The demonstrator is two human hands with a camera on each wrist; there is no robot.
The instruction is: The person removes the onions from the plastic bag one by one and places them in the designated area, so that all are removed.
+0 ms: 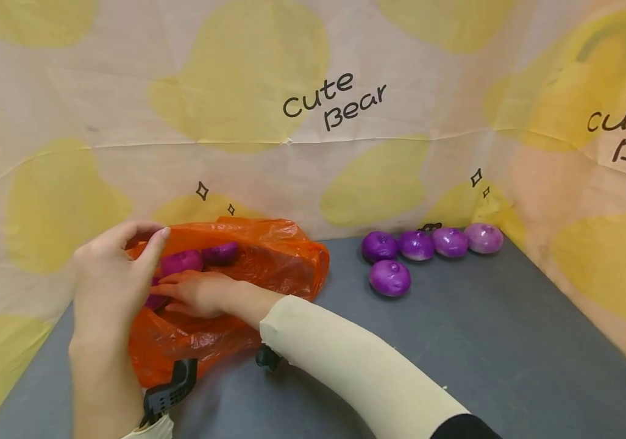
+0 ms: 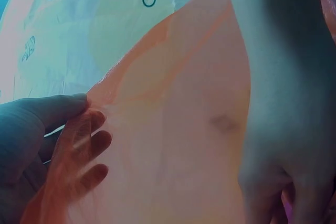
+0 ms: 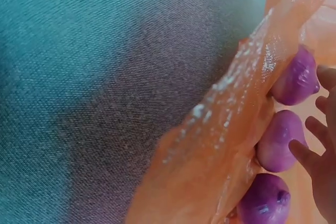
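An orange plastic bag [image 1: 291, 256] lies on its side with its mouth toward the left. My left hand [image 1: 112, 286] pinches the upper edge of that mouth between thumb and fingers; in the left wrist view the fingers [image 2: 100, 145] show through the thin film. Inside the bag is my right hand [image 1: 200, 294], fingers spread and reaching left. Three purple onions show in the bag in the right wrist view: one onion [image 3: 296, 80] near the fingertips, a middle onion [image 3: 280, 142] with the thumb right at its side, and another onion [image 3: 266, 200] below.
Several more purple onions stand outside the bag at the back right, most in a row along the cloth, with one onion [image 1: 389, 278] in front. A printed cloth [image 1: 269, 177] rises behind and beside the grey table [image 1: 483, 341].
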